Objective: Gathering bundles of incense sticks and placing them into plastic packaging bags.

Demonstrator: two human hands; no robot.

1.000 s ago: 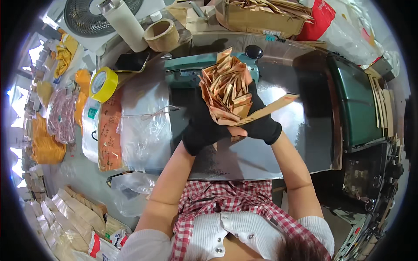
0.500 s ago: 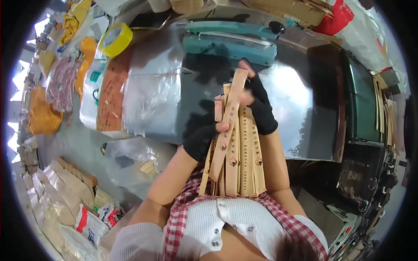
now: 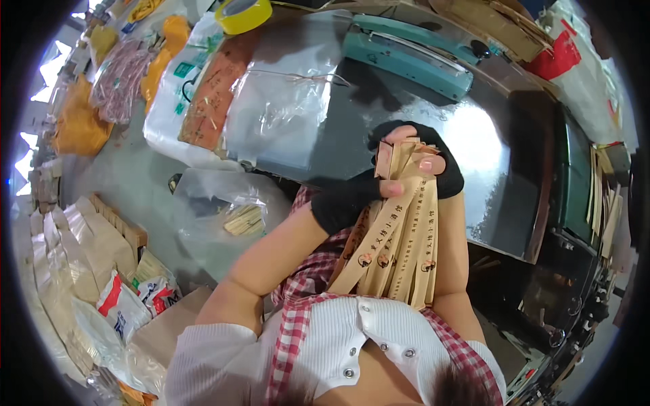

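A fanned bundle of long, narrow kraft-paper sleeves [image 3: 405, 233], printed with dark characters and a small emblem, stands close to my chest. In its black fingerless glove, my left hand [image 3: 352, 199] is closed on the bundle's left edge, thumb lying across the front. My right hand [image 3: 441, 166], gloved the same way, wraps round the upper right end of the bundle, with its thumb on the front sleeves. Most of the fingers are hidden behind the paper. At the bottom the sleeves spread apart and reach my checked apron [image 3: 308, 271].
Beyond my hands is a dark table [image 3: 325, 152] bearing a teal bag sealer [image 3: 409, 57], clear plastic bags [image 3: 277, 108] and a yellow tape roll [image 3: 244, 15]. Lower left, an open clear bag [image 3: 203, 199] holds more sleeves [image 3: 245, 220]. Paper bags [image 3: 95, 233] stand at far left.
The front sleeve, held apart and slanted earlier, now lies among the others. Both hands have closed in round the bundle's top end. The view has shifted, with table things now further right.
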